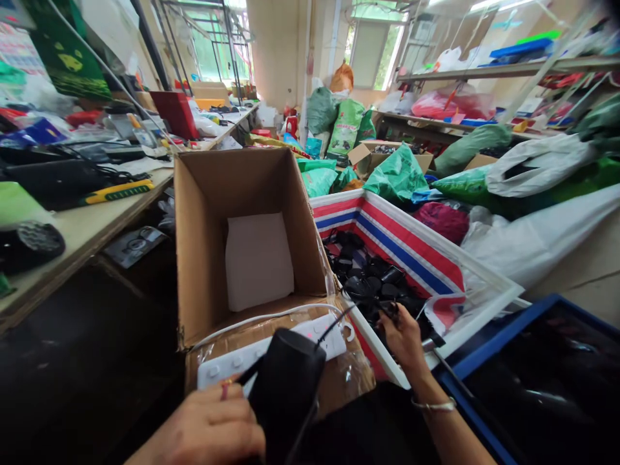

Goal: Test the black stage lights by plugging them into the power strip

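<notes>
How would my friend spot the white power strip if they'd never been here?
Find the big open cardboard box in the middle. Just below its opening in the picture, the power strip lies on taped brown cardboard, partly behind a black object. It's the thick white bar; the white cord beside it is thin.

Single head-worn view, forward and down, close above left hand [208, 423] and right hand [404, 339], wall [277, 61] beyond.
</notes>
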A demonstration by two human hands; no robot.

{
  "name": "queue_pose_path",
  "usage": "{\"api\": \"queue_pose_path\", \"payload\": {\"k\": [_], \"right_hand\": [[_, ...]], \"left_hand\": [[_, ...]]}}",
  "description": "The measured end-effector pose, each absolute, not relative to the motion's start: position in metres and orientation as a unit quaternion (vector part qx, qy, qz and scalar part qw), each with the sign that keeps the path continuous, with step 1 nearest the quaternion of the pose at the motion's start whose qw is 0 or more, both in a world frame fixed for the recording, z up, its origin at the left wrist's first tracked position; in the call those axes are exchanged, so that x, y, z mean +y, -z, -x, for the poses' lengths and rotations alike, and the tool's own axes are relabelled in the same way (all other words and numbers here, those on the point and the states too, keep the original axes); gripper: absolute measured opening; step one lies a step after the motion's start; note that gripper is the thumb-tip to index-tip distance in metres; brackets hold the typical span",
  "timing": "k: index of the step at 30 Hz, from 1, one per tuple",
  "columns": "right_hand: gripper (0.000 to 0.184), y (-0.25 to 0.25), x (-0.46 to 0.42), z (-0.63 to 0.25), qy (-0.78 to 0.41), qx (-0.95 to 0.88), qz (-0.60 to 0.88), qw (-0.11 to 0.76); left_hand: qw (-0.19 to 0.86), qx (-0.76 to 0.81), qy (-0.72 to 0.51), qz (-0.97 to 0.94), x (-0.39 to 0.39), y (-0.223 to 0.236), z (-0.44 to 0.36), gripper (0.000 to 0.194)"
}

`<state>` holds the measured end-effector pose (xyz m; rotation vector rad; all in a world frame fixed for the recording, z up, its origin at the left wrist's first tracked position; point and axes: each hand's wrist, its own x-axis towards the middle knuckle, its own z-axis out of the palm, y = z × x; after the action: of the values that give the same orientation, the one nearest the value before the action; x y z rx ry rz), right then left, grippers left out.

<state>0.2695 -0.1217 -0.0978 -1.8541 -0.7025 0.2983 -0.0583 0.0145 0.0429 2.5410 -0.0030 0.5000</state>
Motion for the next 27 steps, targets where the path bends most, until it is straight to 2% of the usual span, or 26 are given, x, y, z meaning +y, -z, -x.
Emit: {"api": "queue_pose_path", "payload": {"k": [3,8,12,18,22,27], "right_hand": [[0.034,0.068,-0.117,-0.243,-0.196,-0.319,0.753,0.541],[0.045,0.073,-0.106,-0.197,-0.293,-0.362,0.716,0.52],[0.039,0.088,-0.1,-0.189,-0.242,-0.384,0.746,0.487],[0.029,0.089,-0.093,-0.182,-0.141,-0.447,0.772,0.43],[0.021,0.108,-0.097,-0.176,-0.095,-0.488,0.772,0.397],[0.021,0.131,-0.102,-0.177,-0.053,-0.502,0.78,0.37]], "left_hand": [[0.208,0.066,-0.226,-0.949,0.023,-0.041,0.069,0.02],[0.142,0.11,-0.3,-0.937,0.026,-0.034,0.074,0.021],[0.141,0.11,-0.323,-0.929,0.019,-0.021,0.072,0.031],[0.069,0.13,-0.373,-0.916,0.018,0.007,0.065,0.028],[0.034,0.136,-0.422,-0.896,0.021,0.018,0.058,0.028],[-0.017,0.127,-0.493,-0.861,0.026,0.025,0.043,0.032]]}}
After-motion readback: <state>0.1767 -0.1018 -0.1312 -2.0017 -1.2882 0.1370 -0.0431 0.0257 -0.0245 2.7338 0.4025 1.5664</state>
